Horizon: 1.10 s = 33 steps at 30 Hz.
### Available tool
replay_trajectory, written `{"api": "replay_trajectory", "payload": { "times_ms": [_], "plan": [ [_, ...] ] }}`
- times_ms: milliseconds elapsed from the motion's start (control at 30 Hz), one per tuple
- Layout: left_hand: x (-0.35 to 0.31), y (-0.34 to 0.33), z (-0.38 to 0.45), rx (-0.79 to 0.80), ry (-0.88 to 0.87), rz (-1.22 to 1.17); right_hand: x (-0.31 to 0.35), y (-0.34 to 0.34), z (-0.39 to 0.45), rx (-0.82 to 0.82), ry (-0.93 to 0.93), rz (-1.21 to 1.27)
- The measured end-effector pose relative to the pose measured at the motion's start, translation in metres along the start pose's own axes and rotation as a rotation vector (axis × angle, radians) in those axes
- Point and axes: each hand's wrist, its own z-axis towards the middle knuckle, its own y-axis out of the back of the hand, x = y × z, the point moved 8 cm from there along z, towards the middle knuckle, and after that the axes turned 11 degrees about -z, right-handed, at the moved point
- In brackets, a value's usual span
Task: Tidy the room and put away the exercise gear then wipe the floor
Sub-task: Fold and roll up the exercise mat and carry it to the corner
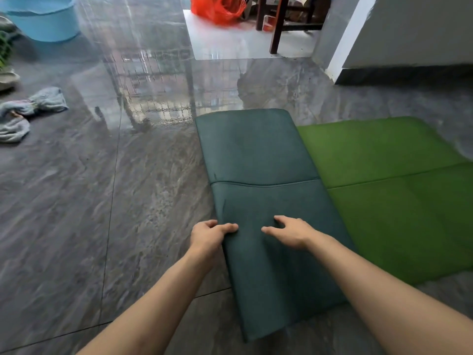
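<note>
The floor [76, 213] is shining, made of big dark grey tiles that look like stone. A dark green mat [258, 160] is lying on it, folded over on top of a bright green mat [399, 190] that is spreading out to the right. The left hand [208, 235] is holding the left edge of the dark green mat, with the thumb on top and the fingers curling around the edge. The right hand [291, 231] is resting on top of the same mat, just beside the left hand, with its fingers bending down onto the cloth and holding nothing. Far to the left, a light blue cloth [30, 111] is lying crumpled on the floor. A blue tub [43, 19] is sitting in the top left corner. At the top, a red plastic bag [217, 8] is sitting near some dark wooden legs [277, 26].
</note>
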Motion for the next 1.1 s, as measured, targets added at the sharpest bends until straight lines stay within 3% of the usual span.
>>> {"api": "replay_trajectory", "payload": {
  "times_ms": [133, 267, 400, 567, 633, 700, 767, 833, 967, 1100],
  "plan": [
    [-0.04, 0.004, -0.009, 0.057, -0.098, -0.06, 0.033, 0.012, -0.012, 0.035, 0.097, 0.091],
    [-0.066, 0.051, -0.018, 0.038, -0.105, -0.095, 0.084, 0.02, -0.03, 0.108, 0.148, 0.096],
    [-0.091, 0.15, -0.035, -0.076, -0.112, -0.101, 0.176, -0.019, -0.049, 0.235, 0.254, 0.094],
    [-0.134, 0.306, -0.088, -0.284, -0.133, 0.033, 0.327, -0.1, -0.101, 0.416, 0.556, 0.091],
    [-0.145, 0.344, -0.111, -0.359, -0.142, 0.076, 0.367, -0.115, -0.126, 0.473, 0.644, 0.027],
    [-0.149, 0.356, -0.127, -0.381, -0.128, 0.075, 0.387, -0.11, -0.138, 0.425, 0.703, -0.08],
    [-0.153, 0.35, -0.136, -0.367, -0.122, 0.082, 0.391, -0.082, -0.137, 0.264, 0.727, -0.089],
    [-0.164, 0.33, -0.141, -0.326, -0.144, 0.128, 0.382, -0.048, -0.134, 0.175, 0.736, 0.106],
    [-0.194, 0.259, -0.147, -0.196, -0.258, 0.198, 0.342, 0.027, -0.13, 0.142, 0.673, 0.576],
    [-0.203, 0.139, -0.156, 0.076, -0.305, 0.224, 0.268, 0.087, -0.114, 0.174, 0.463, 0.603]
  ]
}}
